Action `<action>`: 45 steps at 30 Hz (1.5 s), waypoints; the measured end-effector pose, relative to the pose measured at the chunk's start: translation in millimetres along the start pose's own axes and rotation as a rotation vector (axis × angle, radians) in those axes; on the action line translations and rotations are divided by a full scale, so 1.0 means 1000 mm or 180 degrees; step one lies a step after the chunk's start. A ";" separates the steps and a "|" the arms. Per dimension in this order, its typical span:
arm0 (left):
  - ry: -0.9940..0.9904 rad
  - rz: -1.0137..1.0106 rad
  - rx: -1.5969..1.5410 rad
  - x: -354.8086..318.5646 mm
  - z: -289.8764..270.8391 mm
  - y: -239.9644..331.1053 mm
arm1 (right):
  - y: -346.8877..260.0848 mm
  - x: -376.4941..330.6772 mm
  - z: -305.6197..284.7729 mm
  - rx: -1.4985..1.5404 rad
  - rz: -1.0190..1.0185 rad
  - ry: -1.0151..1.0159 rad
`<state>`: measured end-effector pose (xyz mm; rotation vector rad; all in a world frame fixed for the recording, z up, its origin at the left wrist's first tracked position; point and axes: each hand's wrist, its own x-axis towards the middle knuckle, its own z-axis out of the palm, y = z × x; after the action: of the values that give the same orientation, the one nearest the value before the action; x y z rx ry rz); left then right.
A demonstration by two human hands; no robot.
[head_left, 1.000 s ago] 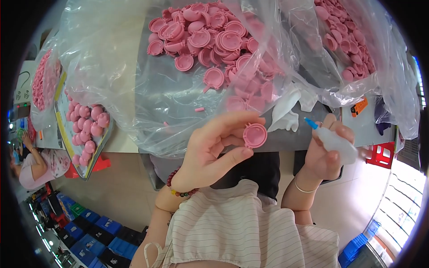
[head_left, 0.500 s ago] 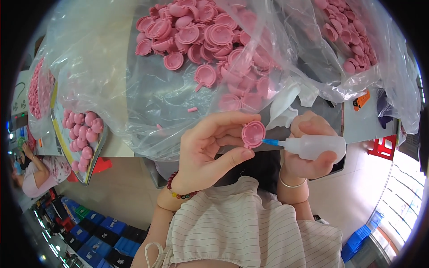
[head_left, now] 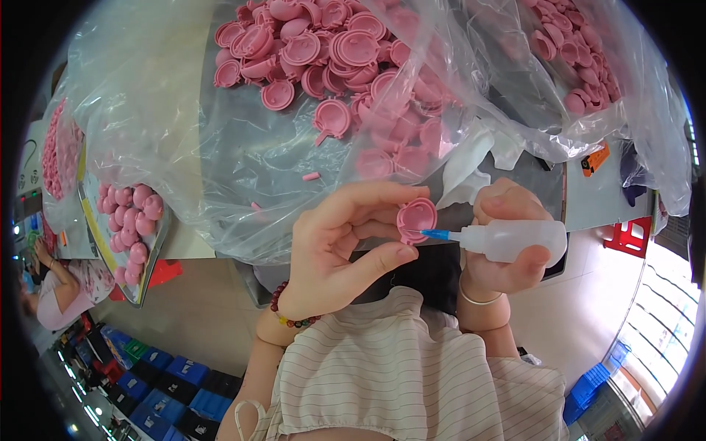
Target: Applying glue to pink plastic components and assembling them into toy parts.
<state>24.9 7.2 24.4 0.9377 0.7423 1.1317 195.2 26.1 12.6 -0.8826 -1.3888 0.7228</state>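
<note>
Fingers [head_left: 384,192] of the left hand [head_left: 316,246] pinch a small pink cup [head_left: 417,216] by its rim, open side showing, near the edge of the table [head_left: 588,211]. The right hand [head_left: 500,273] grasps a translucent bottle [head_left: 518,241], its blue tip [head_left: 435,234] pointing into the cup. Beyond, similar pink pieces [head_left: 316,51] lie heaped on clear plastic [head_left: 250,143].

No words I can read
I look from far away through the head camera; I can't make out any letters or numbers;
</note>
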 end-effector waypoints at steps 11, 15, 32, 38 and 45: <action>0.0019 0.0079 0.0154 0.000 0.001 -0.001 | -0.008 0.001 -0.005 -0.0498 0.0354 0.0014; 0.0009 0.0072 0.0142 0.000 0.001 0.000 | -0.010 0.003 -0.002 -0.0594 0.0330 0.0069; 0.0064 0.0438 0.0453 -0.001 0.002 -0.006 | -0.009 -0.001 -0.003 -0.0415 0.0506 0.0194; 0.0138 0.0651 0.0761 -0.002 0.004 -0.010 | -0.002 -0.003 0.003 -0.0003 0.0114 0.0340; -0.0143 0.0735 0.0376 -0.002 -0.003 -0.008 | 0.009 -0.005 -0.007 0.1654 -0.0514 0.0836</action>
<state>24.9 4.9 15.8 1.1675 0.6824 1.2737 202.1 25.3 2.3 -0.4299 -0.9598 0.7646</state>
